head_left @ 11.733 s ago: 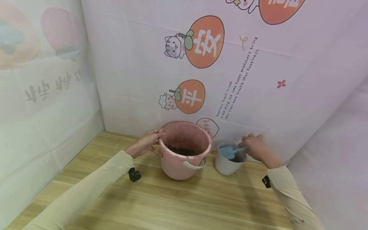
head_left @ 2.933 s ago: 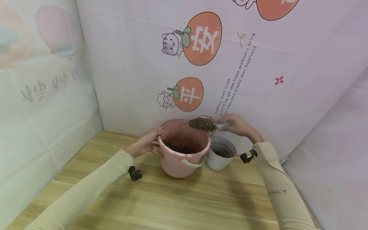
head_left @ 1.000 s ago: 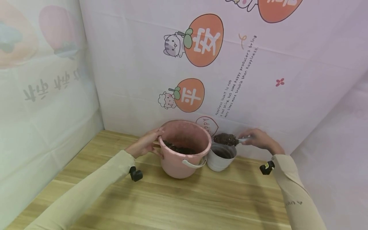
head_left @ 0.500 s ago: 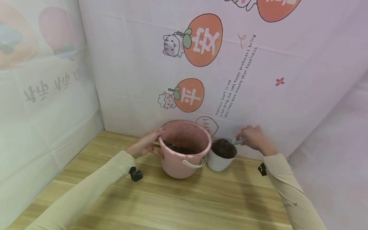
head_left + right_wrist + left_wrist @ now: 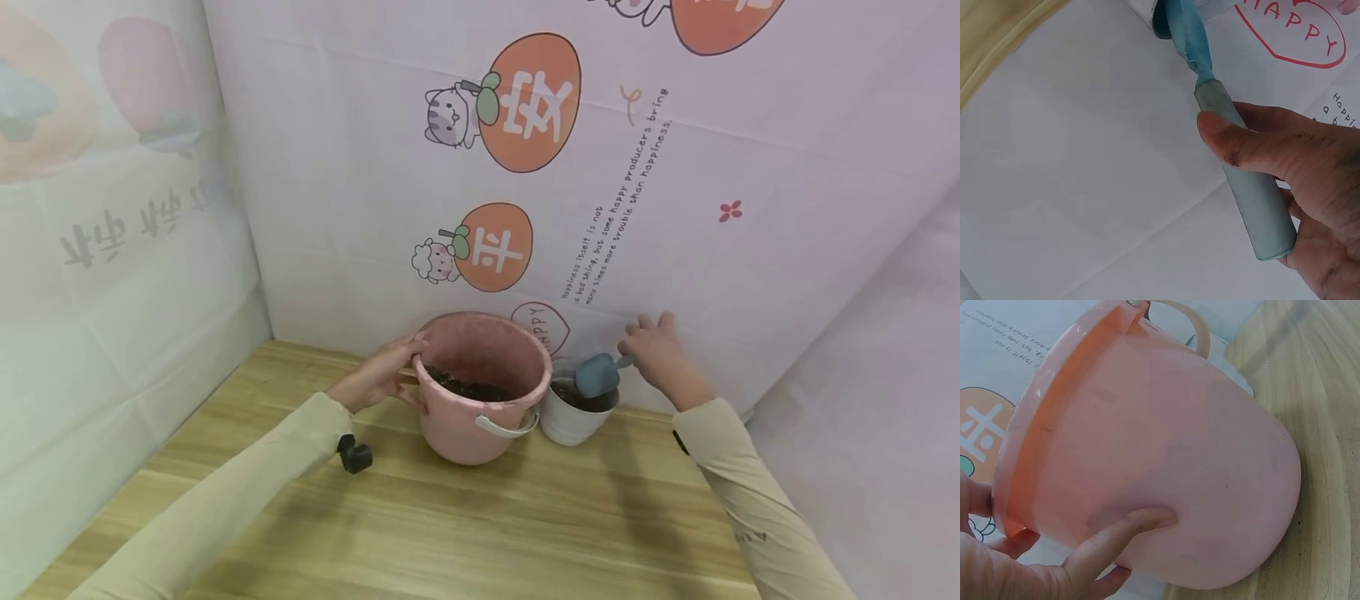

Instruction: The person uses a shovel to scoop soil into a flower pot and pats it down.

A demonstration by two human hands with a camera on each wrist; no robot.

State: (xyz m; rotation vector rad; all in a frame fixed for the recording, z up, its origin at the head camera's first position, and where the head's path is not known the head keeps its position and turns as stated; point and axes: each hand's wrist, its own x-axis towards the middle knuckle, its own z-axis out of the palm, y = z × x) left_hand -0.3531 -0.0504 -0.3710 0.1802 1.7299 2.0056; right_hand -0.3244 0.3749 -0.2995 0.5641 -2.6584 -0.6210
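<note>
My left hand [image 5: 378,371] grips the rim of a pink bucket [image 5: 457,435] at its left side. In the left wrist view, one digit lies along the bucket's outer wall [image 5: 1210,444] and other fingers are at the rim. Dark soil [image 5: 463,386] lies low inside the bucket. To its right stands a white pot [image 5: 567,427], with soil [image 5: 583,402] in it. My right hand [image 5: 660,354] holds a blue hand trowel [image 5: 597,375] by its grey-green handle [image 5: 1250,194], thumb along it. The blade's blue back faces up, over the pot's mouth.
Bucket and pot stand on a wood-grain table [image 5: 420,533], near a white printed cloth wall [image 5: 360,208] behind them. More cloth closes in the left and right sides. The bucket's pale bail handle [image 5: 506,429] hangs down on its front right, close by the pot.
Held level and heaped with soil a second ago, the trowel has turned over above the pot and its soil is now in the pot. The left hand and bucket stay put.
</note>
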